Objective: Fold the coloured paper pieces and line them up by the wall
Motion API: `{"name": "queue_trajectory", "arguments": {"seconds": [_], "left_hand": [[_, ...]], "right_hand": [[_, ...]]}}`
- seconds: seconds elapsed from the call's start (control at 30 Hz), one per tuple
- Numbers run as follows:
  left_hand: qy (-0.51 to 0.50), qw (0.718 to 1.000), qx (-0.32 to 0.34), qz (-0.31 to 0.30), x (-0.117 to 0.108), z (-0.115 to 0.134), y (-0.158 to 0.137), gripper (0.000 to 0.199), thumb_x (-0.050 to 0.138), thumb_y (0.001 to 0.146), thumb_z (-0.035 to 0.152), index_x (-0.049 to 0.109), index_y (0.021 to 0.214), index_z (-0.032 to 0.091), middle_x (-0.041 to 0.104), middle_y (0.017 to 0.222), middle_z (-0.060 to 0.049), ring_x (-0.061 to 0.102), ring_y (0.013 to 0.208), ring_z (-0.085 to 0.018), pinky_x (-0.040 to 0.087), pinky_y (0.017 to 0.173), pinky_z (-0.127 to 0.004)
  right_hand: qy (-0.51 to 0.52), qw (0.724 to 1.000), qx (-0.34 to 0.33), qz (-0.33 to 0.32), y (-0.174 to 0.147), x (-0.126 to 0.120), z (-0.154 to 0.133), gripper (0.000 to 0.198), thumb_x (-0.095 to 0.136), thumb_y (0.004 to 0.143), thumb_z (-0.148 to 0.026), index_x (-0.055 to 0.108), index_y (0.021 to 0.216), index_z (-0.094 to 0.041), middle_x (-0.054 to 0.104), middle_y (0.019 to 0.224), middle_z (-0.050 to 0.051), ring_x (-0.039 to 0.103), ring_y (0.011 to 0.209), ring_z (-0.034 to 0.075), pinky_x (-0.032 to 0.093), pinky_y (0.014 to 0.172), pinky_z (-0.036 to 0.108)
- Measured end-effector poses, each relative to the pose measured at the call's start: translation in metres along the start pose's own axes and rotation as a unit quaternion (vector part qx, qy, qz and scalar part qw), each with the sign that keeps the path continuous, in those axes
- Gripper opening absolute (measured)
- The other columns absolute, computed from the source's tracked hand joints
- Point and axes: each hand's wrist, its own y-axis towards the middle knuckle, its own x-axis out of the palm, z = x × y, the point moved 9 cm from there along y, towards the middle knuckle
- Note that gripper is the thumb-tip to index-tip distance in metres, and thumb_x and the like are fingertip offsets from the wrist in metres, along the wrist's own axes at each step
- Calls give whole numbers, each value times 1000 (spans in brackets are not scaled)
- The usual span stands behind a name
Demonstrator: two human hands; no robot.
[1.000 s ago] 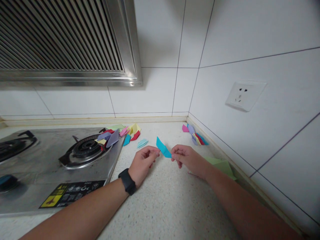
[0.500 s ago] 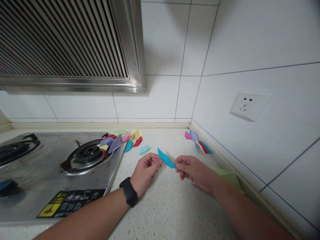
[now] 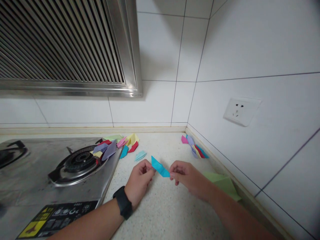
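A folded blue paper piece (image 3: 160, 167), shaped like a slanted strip with pointed ends, is held just over the counter between my two hands. My left hand (image 3: 140, 178), with a black watch on its wrist, pinches the piece near its left side. At the lower right tip, the thumb and fingers of my right hand (image 3: 183, 172) grip it. Beyond my left hand lies a light-blue folded paper (image 3: 140, 155) on the counter. Green paper (image 3: 222, 183) lies partly hidden behind my right forearm.
Folded papers in several colours (image 3: 110, 148) overlap the gas stove (image 3: 27, 180) and counter at left. More folded papers (image 3: 193, 146) rest by the corner. A range hood (image 3: 87, 88) hangs above left. The right wall has a socket (image 3: 241, 111).
The view has shifted slightly, so everything sits lower and further left. The blue paper piece has turned a little, showing more of its face. Both hands keep their hold.
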Motion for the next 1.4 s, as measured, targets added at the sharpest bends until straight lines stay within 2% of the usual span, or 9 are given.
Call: {"name": "queue_trajectory", "arguments": {"seconds": [0.1,0.23,0.37,0.47,0.57,0.67,0.8,0.93,1.4], "left_hand": [[-1,1000,-4,2,-1,-1,0,20,61,80,31,50,72,17,46,61,5,37,50,-6,29,47,-18],[-2,1000,-8,10,-3,-4,1,24,61,82,38,52,75,17,46,61,5,36,49,-6,28,45,-18],[-2,1000,-21,9,-2,-7,1,28,60,82,43,54,80,17,45,61,6,36,47,-6,26,42,-18],[-2,999,-42,11,-1,-9,1,31,58,84,47,56,94,18,48,65,5,38,47,-6,26,40,-18],[-7,998,-60,19,-2,-10,1,40,55,85,49,54,111,19,53,72,3,41,48,-7,28,41,-18],[-8,998,-68,14,-1,-12,0,38,55,84,48,54,108,19,52,72,3,42,49,-7,28,42,-18],[-1,997,-83,-2,2,-17,-1,32,56,83,46,55,97,17,50,67,4,40,48,-7,27,42,-18],[7,996,-90,-16,6,-19,-1,32,57,81,47,56,93,17,49,64,5,38,48,-7,26,42,-19],[22,995,-87,-42,10,-20,-3,29,59,80,44,59,89,17,50,62,4,38,48,-8,26,44,-19]], "right_hand": [[-39,997,-54,23,-4,-3,-12,1,55,82,-19,55,84,-19,57,69,-2,53,62,11,40,58,22],[-146,980,-123,51,-13,-7,-30,5,54,86,-18,60,86,-20,58,73,-2,53,68,12,39,61,23],[-214,957,-193,37,-22,-3,-45,13,53,87,-14,64,91,-20,62,84,1,55,76,13,43,70,25],[-248,941,-228,15,-28,3,-51,21,53,87,-12,64,103,-21,64,95,3,56,88,14,44,80,27],[-301,922,-241,23,-31,1,-56,29,54,87,-14,60,115,-22,63,108,5,55,101,17,43,90,31],[-386,895,-215,54,-30,-10,-53,31,54,87,-17,58,118,-20,62,113,7,53,105,20,41,95,35],[-507,847,-120,110,-23,-39,-35,29,56,86,-24,60,114,-17,62,110,9,53,105,24,41,94,40],[-566,812,-49,135,-20,-60,-17,27,56,86,-30,61,110,-18,63,106,10,53,107,27,39,93,42],[-607,774,79,163,-14,-81,9,32,49,88,-41,64,99,-15,63,108,16,54,103,32,38,87,45]]}}
